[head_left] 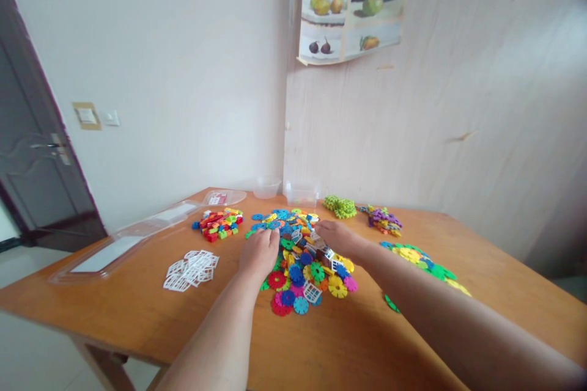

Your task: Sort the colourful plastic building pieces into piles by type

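A heaped pile of colourful notched plastic discs (316, 270) lies in the middle of the table, with several white window-shaped pieces (312, 292) mixed in. My left hand (260, 249) touches the pile's left side, thumb uppermost; its other fingers are hidden behind the hand. My right hand (338, 237) reaches over the far right side of the pile. Its fingers point left and look stretched out, next to some white window pieces, with nothing visibly held. Left of the pile sits a separate heap of white window-shaped pieces (191, 270).
Red, orange and blue blocks (218, 224) are heaped at back left. Clear lids (107, 255) line the left edge. Two clear containers (301, 194) stand at the back. Green pieces (339, 206), purple pieces (384, 220) and larger discs (426, 264) lie to the right.
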`<state>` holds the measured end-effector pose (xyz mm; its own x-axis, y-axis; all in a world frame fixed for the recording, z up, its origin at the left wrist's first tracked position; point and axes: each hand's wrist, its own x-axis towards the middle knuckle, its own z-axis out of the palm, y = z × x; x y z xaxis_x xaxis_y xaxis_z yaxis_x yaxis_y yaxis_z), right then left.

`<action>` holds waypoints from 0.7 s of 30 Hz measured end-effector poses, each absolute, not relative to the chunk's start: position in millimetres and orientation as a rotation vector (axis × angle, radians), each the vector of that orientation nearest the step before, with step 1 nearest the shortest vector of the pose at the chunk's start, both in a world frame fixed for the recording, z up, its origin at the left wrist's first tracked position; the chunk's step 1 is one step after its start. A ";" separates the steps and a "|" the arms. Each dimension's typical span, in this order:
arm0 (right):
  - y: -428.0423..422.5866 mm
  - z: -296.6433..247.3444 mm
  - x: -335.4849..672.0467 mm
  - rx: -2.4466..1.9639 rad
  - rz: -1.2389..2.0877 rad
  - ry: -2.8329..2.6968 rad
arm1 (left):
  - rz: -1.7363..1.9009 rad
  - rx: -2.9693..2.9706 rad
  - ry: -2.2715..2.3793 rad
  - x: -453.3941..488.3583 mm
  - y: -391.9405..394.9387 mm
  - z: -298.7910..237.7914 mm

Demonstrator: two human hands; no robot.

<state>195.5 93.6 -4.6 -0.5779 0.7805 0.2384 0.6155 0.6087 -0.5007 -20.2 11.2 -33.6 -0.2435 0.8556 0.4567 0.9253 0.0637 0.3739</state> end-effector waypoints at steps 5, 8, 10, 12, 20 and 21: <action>74.6 7.6 193.5 -1.146 0.789 -2.182 | -0.923 -1.855 -2.196 -19.2 10.3 -31.9; 64.9 13.2 194.8 -1.138 0.903 -2.075 | -0.948 -1.861 -2.180 -18.8 10.1 -31.6; 59.5 15.6 195.8 -1.125 0.965 -2.022 | -0.964 -1.863 -2.184 -18.6 10.1 -31.3; 54.3 17.7 197.1 -1.108 1.016 -1.986 | -0.979 -1.864 -2.189 -18.4 9.9 -30.8; 31.2 17.4 216.8 -1.076 1.057 -1.902 | -1.076 -1.943 -2.127 -17.0 7.6 -27.4; 26.4 15.7 221.6 -1.064 1.057 -1.919 | -1.115 -1.960 -2.104 -17.0 7.5 -27.7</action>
